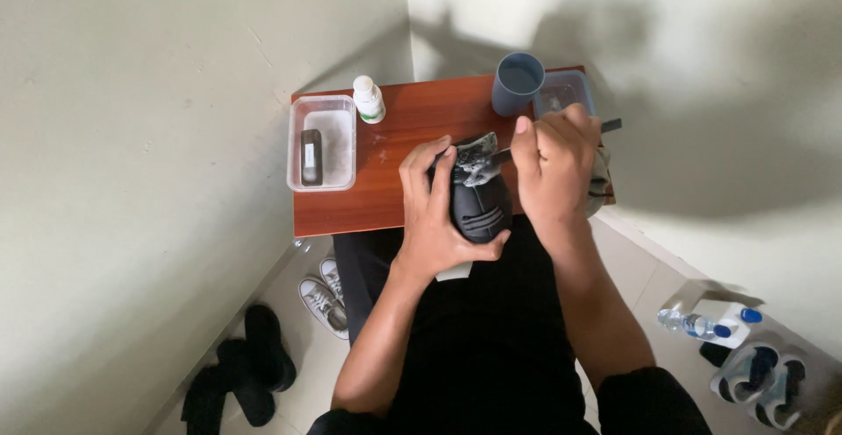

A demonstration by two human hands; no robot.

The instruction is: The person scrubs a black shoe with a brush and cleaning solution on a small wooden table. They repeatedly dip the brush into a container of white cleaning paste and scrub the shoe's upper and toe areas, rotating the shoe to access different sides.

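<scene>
Gripping a black shoe (478, 211) from the side, the left hand (438, 216) is wrapped round it with fingers curled over the upper and the thumb under the heel end, so that the shoe is held above the near edge of the red-brown desk (395, 163), just over the lap. The right hand (553, 167) is closed in a fist round a thin dark-handled tool (526, 147), whose tip is pressed against the shoe's greyish, foamy top; what kind of tool it is cannot be told for certain.

On the desk, a clear plastic tub (322, 143) is seen at the left end, with a dark rectangular block (310, 157) lying in it. A small white bottle (368, 100) is stood just beside the tub. A grey-blue cup (517, 82) is placed at the far edge, with a second clear container (566, 93) beside it, partly hidden by the right hand.

On the floor, white sneakers (323, 295) and black footwear (241, 374) are found to the left, and a plastic water bottle (697, 323) to the right.
</scene>
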